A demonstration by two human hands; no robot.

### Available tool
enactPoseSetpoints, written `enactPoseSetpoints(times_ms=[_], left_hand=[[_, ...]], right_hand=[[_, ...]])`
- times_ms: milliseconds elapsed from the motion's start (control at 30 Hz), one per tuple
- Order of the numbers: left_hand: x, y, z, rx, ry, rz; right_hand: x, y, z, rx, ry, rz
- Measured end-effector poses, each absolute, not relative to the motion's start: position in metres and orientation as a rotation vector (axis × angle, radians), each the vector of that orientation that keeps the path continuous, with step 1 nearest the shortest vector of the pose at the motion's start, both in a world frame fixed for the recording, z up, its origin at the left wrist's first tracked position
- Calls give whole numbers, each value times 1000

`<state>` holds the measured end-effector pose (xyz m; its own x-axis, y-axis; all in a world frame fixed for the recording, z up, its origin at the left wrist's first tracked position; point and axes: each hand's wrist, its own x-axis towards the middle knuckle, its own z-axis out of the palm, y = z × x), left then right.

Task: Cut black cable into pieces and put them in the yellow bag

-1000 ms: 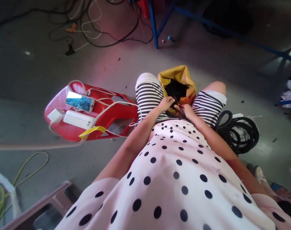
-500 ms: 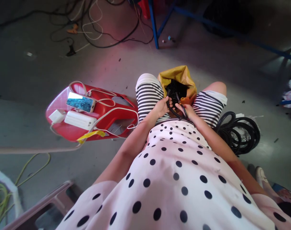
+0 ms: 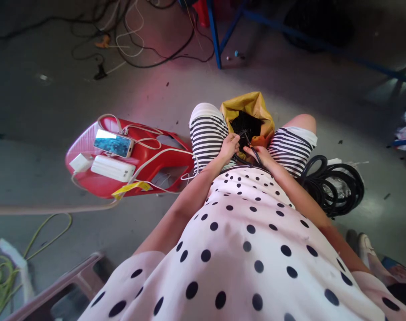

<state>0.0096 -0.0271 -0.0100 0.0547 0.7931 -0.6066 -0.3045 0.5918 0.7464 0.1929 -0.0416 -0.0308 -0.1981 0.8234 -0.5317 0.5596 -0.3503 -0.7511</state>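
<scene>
Over my lap, both hands are close together at the mouth of a yellow bag with dark contents inside. My left hand is closed in a pinch on a black cable, which bends down toward my waist. My right hand is closed around a slim black-handled tool that looks like cutters, with a small orange spot near its middle. Its tip points into the bag opening, close to my left fingertips. Fine detail between the hands is too small to make out.
Left of my knee, a red plastic stool bears a phone, a white power bank and charging leads. Coiled black cables lie on the floor at right. A blue metal frame stands ahead. Behind me at right is someone's shoe.
My left hand has shifted slightly and its fingers have drawn into a tighter pinch. The black cable by it now hangs lower. My right hand stays nearly in place.
</scene>
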Motion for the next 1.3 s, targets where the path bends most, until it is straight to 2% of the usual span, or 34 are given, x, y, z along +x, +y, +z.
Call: enactPoseSetpoints(times_ms=[1300], left_hand=[[6,-23,-3,624,1245,711]], right_hand=[[188,-40,-21,-1966,-1905,1375]])
